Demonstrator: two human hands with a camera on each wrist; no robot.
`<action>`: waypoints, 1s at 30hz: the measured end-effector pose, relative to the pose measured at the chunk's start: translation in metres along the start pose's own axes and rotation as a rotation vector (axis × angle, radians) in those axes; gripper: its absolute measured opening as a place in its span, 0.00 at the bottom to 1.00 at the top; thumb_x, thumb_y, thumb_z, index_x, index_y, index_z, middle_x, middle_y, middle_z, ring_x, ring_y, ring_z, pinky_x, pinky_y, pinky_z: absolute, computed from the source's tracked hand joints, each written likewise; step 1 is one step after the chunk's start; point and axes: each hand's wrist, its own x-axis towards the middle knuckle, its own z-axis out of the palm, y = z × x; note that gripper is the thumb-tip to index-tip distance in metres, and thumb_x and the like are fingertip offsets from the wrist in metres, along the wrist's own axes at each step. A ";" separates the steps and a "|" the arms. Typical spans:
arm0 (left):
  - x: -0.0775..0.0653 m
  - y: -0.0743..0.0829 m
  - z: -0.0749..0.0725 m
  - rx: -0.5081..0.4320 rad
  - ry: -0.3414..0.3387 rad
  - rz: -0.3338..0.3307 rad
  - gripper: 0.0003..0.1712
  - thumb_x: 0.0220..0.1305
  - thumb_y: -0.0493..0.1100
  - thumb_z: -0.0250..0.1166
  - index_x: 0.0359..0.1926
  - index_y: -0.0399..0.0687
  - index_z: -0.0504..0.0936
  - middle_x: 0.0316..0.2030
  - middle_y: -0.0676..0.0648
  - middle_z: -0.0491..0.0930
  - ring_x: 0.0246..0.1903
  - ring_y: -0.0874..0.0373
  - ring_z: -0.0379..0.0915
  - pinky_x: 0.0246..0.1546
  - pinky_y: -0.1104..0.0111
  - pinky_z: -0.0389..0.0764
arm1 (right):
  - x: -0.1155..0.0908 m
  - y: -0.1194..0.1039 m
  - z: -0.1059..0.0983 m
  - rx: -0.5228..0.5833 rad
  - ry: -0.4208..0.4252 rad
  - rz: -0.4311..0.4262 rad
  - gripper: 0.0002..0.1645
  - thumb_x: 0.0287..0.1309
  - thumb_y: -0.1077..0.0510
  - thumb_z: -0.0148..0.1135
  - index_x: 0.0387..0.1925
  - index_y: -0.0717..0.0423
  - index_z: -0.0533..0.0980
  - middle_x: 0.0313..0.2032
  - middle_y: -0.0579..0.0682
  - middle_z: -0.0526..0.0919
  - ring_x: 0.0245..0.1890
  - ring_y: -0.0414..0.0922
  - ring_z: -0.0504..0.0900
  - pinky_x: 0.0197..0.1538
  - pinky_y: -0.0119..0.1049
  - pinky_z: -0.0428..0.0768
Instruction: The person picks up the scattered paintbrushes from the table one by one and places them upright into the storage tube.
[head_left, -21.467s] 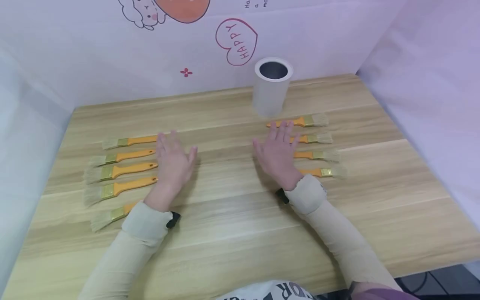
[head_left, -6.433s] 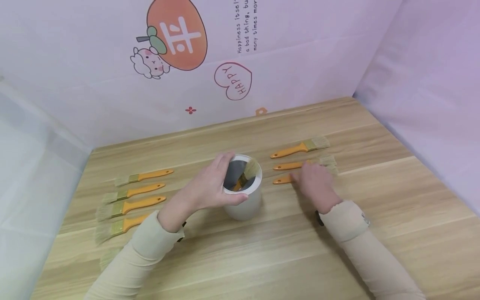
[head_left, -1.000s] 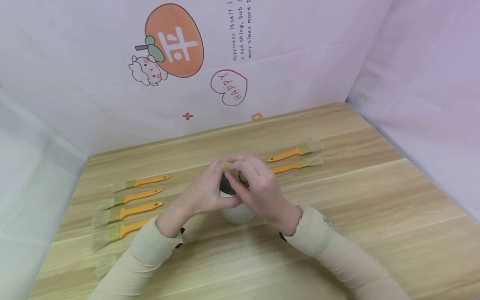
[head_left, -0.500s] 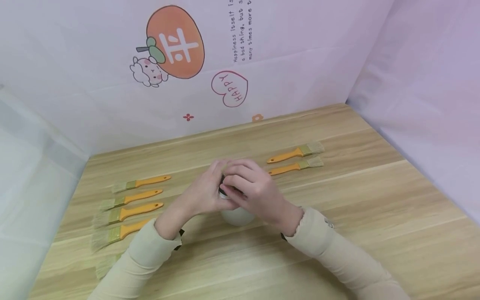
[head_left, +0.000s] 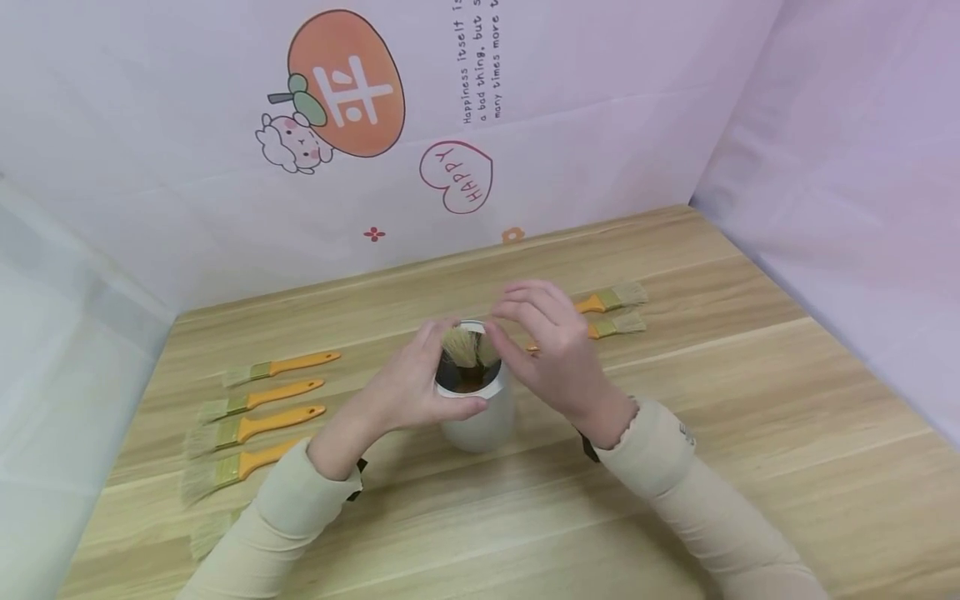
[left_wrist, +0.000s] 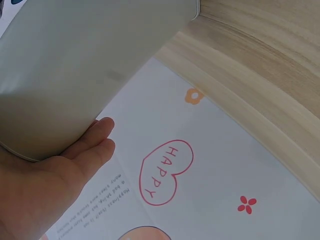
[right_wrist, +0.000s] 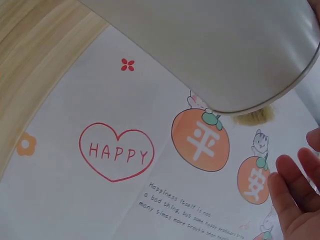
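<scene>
A white cylindrical pot (head_left: pixel 480 425) stands upright on the wooden table, between my hands. My left hand (head_left: pixel 405 383) grips it round the rim, thumb at the near side and fingers at the far side. Paintbrushes (head_left: pixel 459 345) are inside, bristles up; their handles are mostly hidden. My right hand (head_left: pixel 555 358) hovers at the right of the rim with loosely bent fingers. In the right wrist view that hand (right_wrist: pixel 300 200) is empty and apart from the pot (right_wrist: pixel 215 50), where a tuft of bristles (right_wrist: pixel 255 116) pokes past the rim.
Two orange-handled paintbrushes (head_left: pixel 621 322) lie at the right, partly behind my right hand. Several more (head_left: pixel 281 415) lie in a row at the left, the nearest mostly under my left sleeve (head_left: pixel 300 492). A printed white sheet (head_left: pixel 570 150) rises behind the table (head_left: pixel 420 287).
My right hand has let go of a brush in the pot and drawn back rightward. Since the oldest frame, the pot has come forward and the right-hand row has shrunk to two brushes.
</scene>
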 end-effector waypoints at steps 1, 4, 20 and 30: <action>0.000 0.000 0.000 0.003 0.001 -0.001 0.56 0.45 0.63 0.71 0.68 0.40 0.57 0.63 0.41 0.65 0.58 0.47 0.69 0.59 0.52 0.74 | -0.001 0.001 0.000 -0.006 -0.002 0.012 0.06 0.52 0.64 0.68 0.28 0.65 0.80 0.29 0.57 0.84 0.40 0.56 0.82 0.49 0.46 0.81; 0.000 0.000 0.000 0.014 0.001 0.000 0.58 0.45 0.64 0.71 0.69 0.39 0.57 0.64 0.40 0.64 0.60 0.46 0.69 0.60 0.51 0.74 | -0.003 0.004 0.000 -0.020 -0.036 0.041 0.05 0.48 0.66 0.70 0.28 0.64 0.81 0.29 0.57 0.84 0.40 0.55 0.82 0.50 0.46 0.82; -0.001 0.001 -0.003 0.017 -0.015 -0.010 0.58 0.45 0.64 0.71 0.69 0.37 0.57 0.65 0.39 0.63 0.62 0.45 0.67 0.62 0.50 0.72 | -0.014 0.024 -0.003 0.014 -0.038 0.215 0.02 0.47 0.68 0.69 0.26 0.63 0.81 0.28 0.57 0.86 0.37 0.54 0.84 0.45 0.46 0.83; 0.000 0.001 -0.002 0.032 -0.019 -0.021 0.60 0.45 0.65 0.70 0.70 0.36 0.56 0.66 0.39 0.62 0.62 0.43 0.68 0.62 0.49 0.72 | -0.031 0.038 -0.003 -0.076 -0.182 0.433 0.04 0.53 0.65 0.68 0.30 0.66 0.83 0.30 0.58 0.87 0.34 0.54 0.85 0.42 0.46 0.83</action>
